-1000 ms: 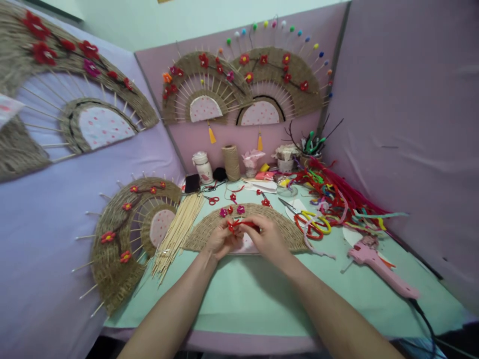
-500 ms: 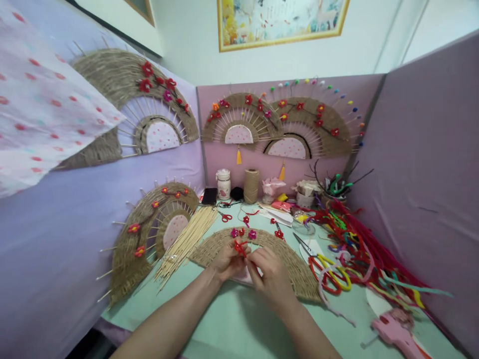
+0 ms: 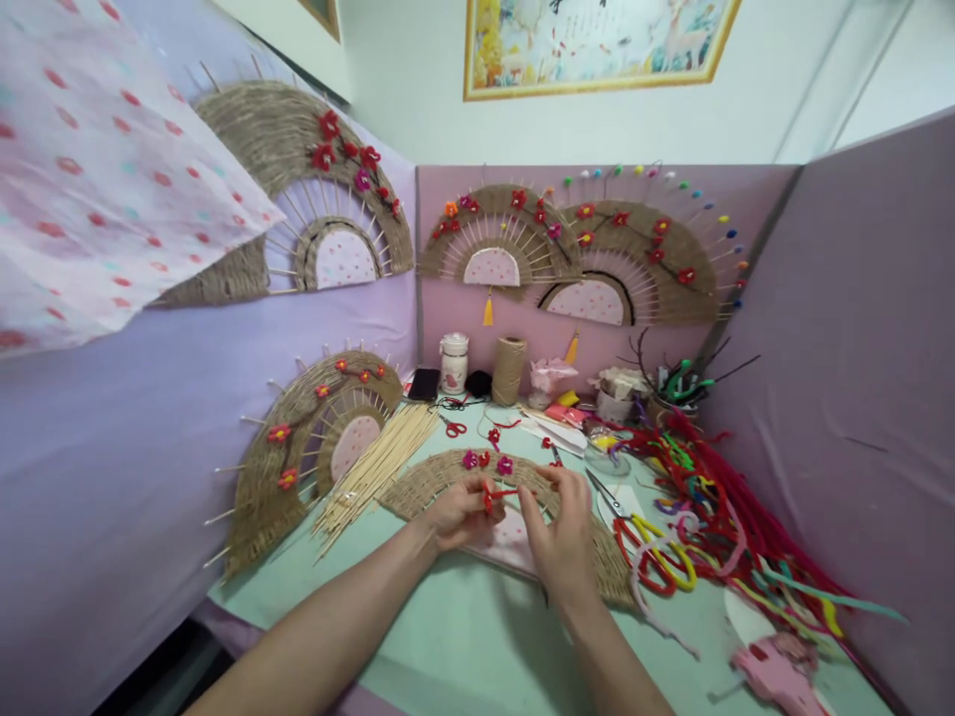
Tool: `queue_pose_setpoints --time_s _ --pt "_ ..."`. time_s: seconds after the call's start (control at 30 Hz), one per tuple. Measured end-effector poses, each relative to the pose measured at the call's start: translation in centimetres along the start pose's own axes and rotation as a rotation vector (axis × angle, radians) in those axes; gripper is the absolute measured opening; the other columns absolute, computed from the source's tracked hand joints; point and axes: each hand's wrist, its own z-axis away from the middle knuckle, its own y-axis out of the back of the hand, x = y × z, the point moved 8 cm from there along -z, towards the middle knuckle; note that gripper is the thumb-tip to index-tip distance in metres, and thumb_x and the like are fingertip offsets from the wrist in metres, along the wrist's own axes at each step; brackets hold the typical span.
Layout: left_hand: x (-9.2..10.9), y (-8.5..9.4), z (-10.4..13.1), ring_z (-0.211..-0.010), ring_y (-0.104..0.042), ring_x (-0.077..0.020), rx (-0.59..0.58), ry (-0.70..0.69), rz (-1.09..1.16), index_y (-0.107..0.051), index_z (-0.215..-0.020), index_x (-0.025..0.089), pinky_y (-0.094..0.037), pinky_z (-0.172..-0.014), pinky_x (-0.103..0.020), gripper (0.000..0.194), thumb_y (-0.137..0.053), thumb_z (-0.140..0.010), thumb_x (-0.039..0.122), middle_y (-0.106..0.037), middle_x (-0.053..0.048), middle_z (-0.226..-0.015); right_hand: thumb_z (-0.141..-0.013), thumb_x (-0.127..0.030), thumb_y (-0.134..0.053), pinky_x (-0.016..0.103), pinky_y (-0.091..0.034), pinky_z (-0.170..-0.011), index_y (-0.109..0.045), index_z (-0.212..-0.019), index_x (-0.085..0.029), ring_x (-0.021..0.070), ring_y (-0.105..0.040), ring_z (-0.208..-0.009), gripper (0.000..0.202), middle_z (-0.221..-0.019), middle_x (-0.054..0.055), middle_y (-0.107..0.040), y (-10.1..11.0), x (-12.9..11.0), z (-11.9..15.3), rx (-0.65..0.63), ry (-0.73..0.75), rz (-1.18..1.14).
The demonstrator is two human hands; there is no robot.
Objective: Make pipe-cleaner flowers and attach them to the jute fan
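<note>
My left hand (image 3: pixel 461 513) pinches a red pipe cleaner (image 3: pixel 489 499) bent into small loops, like a flower. A straight tail of it runs right to the fingertips of my right hand (image 3: pixel 563 532), which close on its end. Both hands are just above a half-round fan (image 3: pixel 429 477) of woven twine lying on the table. Magenta and red pipe-cleaner flowers (image 3: pixel 505 464) sit along the fan's upper edge. Its dotted pale pink centre (image 3: pixel 511 537) is partly covered by my hands.
Right of the fan lie scissors with yellow and red handles (image 3: pixel 675 562), a heap of coloured pipe cleaners (image 3: pixel 735 497) and a pink glue gun (image 3: pixel 776 671). Thin wooden sticks (image 3: pixel 373 472) lie left. A twine spool (image 3: pixel 508 371) stands behind; finished fans (image 3: pixel 496 229) hang on the partitions.
My right hand has moved right, away from my left, and the red tail now stretches between them. The left hand still holds the looped part. The view has shifted slightly.
</note>
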Motion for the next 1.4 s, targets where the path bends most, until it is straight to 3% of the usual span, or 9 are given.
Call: queue_pose_setpoints --time_s 0.07,0.23,0.4,0.67,0.83,1.13,1.4 --pt "0.4 0.0 -0.1 -0.057 -0.052 -0.0073 0.011 -0.034 -0.029 -0.06 -0.064 0.013 -0.038 -0.064 -0.022 0.023 -0.081 -0.054 0.016 -0.06 -0.001 -0.061 -0.078 -0.032 -0.055 0.038 -0.038 -0.081 -0.057 -0.086 -0.018 0.0224 -0.05 -0.09 0.016 -0.089 0.007 -0.058 0.4 -0.8 0.1 0.042 0.053 0.061" --pt "0.8 -0.7 0.0 -0.058 -0.053 -0.0077 0.015 -0.074 -0.083 -0.062 -0.06 0.012 -0.039 -0.066 -0.022 0.02 -0.08 -0.054 0.014 -0.061 0.0 -0.059 -0.079 -0.032 -0.056 0.033 -0.039 -0.073 -0.059 -0.072 -0.019 0.0192 -0.052 -0.076 0.015 -0.075 0.004 -0.061 -1.4 -0.3 0.3 -0.176 -0.042 -0.042" --pt "0.8 -0.8 0.0 -0.059 -0.054 -0.0083 0.017 -0.08 -0.099 -0.062 -0.059 0.011 -0.041 -0.067 -0.023 0.021 -0.081 -0.052 0.015 -0.06 0.0 -0.06 -0.079 -0.031 -0.057 0.029 -0.04 -0.069 -0.06 -0.072 -0.018 0.0169 -0.054 -0.071 0.015 -0.072 0.003 -0.062 -2.3 0.4 0.5 -0.275 -0.156 -0.199" --pt "1.2 -0.5 0.2 -0.059 -0.053 -0.0084 0.052 -0.099 -0.027 -0.058 -0.059 0.012 -0.039 -0.061 -0.021 0.026 -0.082 -0.05 0.017 -0.058 0.001 -0.06 -0.081 -0.023 -0.056 0.033 -0.033 -0.075 -0.059 -0.073 -0.019 0.018 -0.05 -0.081 0.009 -0.078 0.003 -0.061 -2.2 -2.6 1.5 -0.205 0.201 0.046" --pt "1.1 -0.2 0.2 -0.06 -0.052 -0.0087 0.06 -0.09 -0.023 -0.058 -0.061 0.012 -0.038 -0.06 -0.022 0.026 -0.081 -0.051 0.016 -0.057 0.001 -0.06 -0.082 -0.019 -0.054 0.033 -0.031 -0.073 -0.06 -0.075 -0.02 0.0188 -0.048 -0.082 0.01 -0.081 0.003 -0.061 -2.7 -3.3 2.1 -0.224 0.289 0.121" --pt "1.8 -0.5 0.2 -0.062 -0.055 -0.01 0.031 -0.122 -0.143 -0.063 -0.063 0.011 -0.04 -0.066 -0.023 0.023 -0.081 -0.053 0.019 -0.06 -0.001 -0.063 -0.082 -0.026 -0.051 0.031 -0.042 -0.071 -0.062 -0.074 -0.019 0.0166 -0.053 -0.074 0.015 -0.077 0.004 -0.062 -2.4 -1.1 0.7 -0.287 0.011 -0.199" --pt "1.8 -0.1 0.0 -0.063 -0.055 -0.0105 0.063 -0.166 -0.255 -0.066 -0.068 0.011 -0.04 -0.066 -0.023 0.021 -0.079 -0.057 0.024 -0.063 -0.003 -0.066 -0.078 -0.029 -0.059 0.034 -0.045 -0.077 -0.067 -0.077 -0.02 0.0188 -0.06 -0.08 0.012 -0.084 0.005 -0.068 -2.7 0.4 0.5 -0.323 -0.066 -0.221"
